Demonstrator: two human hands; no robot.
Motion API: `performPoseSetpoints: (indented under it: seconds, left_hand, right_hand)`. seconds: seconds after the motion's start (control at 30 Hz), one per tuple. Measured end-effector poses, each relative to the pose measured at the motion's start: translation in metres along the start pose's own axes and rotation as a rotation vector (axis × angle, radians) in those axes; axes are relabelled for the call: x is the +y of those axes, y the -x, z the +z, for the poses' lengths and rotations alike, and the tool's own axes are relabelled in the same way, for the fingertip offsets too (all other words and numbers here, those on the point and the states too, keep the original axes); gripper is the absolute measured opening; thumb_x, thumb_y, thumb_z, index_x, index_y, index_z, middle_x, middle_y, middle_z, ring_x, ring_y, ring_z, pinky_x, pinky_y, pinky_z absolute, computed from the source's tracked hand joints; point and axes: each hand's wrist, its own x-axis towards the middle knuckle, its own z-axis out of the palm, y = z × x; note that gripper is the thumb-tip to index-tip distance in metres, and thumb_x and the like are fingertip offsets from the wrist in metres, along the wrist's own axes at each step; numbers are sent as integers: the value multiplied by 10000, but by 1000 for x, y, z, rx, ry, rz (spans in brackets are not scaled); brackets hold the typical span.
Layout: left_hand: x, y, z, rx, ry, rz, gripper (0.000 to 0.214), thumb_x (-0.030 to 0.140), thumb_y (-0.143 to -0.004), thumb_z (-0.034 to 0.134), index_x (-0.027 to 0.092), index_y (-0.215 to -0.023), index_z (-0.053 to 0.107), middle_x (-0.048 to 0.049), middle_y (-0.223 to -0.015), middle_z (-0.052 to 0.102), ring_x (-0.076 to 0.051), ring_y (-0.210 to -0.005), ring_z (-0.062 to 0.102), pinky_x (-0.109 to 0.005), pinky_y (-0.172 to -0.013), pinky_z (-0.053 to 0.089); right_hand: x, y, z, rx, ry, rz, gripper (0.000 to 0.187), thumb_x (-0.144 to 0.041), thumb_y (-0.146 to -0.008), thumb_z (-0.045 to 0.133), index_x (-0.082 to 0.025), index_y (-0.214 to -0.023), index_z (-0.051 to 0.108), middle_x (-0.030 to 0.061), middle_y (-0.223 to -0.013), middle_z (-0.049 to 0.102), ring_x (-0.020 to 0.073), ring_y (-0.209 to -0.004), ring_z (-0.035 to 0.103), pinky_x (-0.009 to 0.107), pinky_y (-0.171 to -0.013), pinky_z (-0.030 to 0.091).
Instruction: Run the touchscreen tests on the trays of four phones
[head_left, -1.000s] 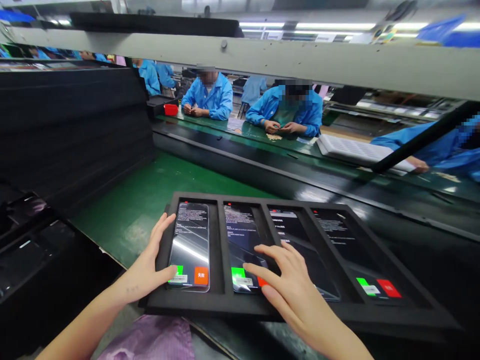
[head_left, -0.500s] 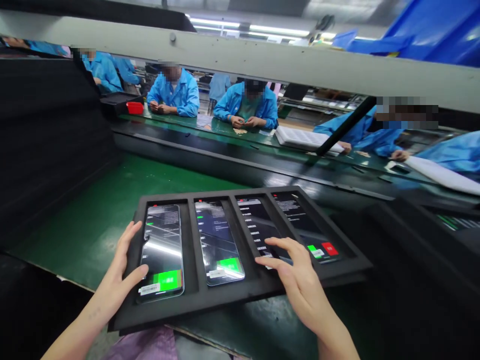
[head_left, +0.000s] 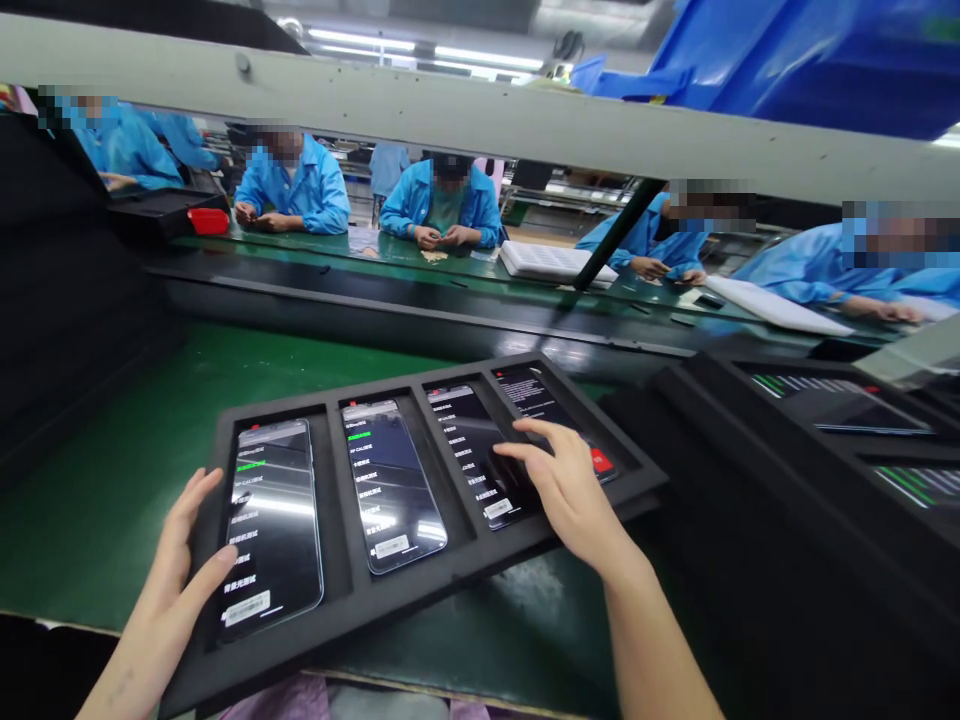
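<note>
A black foam tray (head_left: 337, 620) lies on the green bench and holds several phones with lit screens in side-by-side slots. My left hand (head_left: 169, 590) grips the tray's left edge, thumb resting at the edge of the leftmost phone (head_left: 274, 525). My right hand (head_left: 559, 480) reaches over the right part of the tray, fingers spread, fingertips on the screens of the third phone (head_left: 472, 455) and the rightmost phone (head_left: 544, 400). The second phone (head_left: 390, 480) lies untouched between my hands.
Another black tray (head_left: 795, 440) with lit phones stands at the right. A stack of black trays (head_left: 67, 330) rises at the left. Across a black conveyor (head_left: 390, 310), several people in blue coats work at a green bench. A grey beam (head_left: 480, 110) crosses overhead.
The view has swung right, so the tray sits further left. My right hand moved from the second phone toward the rightmost ones. The green and red buttons on the left screens gave way to text lists.
</note>
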Motion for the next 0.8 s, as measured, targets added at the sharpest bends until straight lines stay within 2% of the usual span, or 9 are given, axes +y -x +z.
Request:
performPoseSetpoints:
  seconds: [0.17, 0.27, 0.53, 0.8]
  left_hand:
    - [-1, -1, 2, 29, 20, -2, 451, 490, -850, 379, 440, -1297, 343, 80, -1472, 296, -274, -1387, 205, -513, -1164, 115]
    - [0, 0, 4, 35, 25, 4, 428, 494, -850, 378, 459, -1276, 353, 83, -1469, 296, -273, -1390, 198, -531, -1160, 106]
    - [4, 1, 5, 66, -19, 8, 444, 491, -845, 364, 422, -1284, 359, 41, -1467, 305, -319, -1380, 208, -573, -1137, 125]
    - [6, 1, 6, 79, -30, 3, 455, 492, -834, 362, 385, -1276, 377, 24, -1458, 331, -277, -1379, 232, -531, -1140, 147]
  right_hand:
    - [-5, -47, 1, -210, 63, -104, 472, -424, -949, 205, -288, -1134, 617, 76, -1271, 474, 241, -1229, 379, 489, -1057, 282]
    - [-5, -61, 6, -273, 130, -142, 465, -426, -948, 209, -293, -1199, 577, 88, -1321, 438, 252, -1260, 349, 503, -1065, 264]
    - [-1, -65, 15, -305, 207, -136, 465, -434, -952, 209, -294, -1241, 545, 101, -1370, 392, 250, -1305, 307, 499, -1068, 258]
    - [-3, -63, 14, -309, 212, -150, 453, -400, -955, 233, -256, -1202, 584, 129, -1351, 413, 246, -1302, 322, 494, -1074, 252]
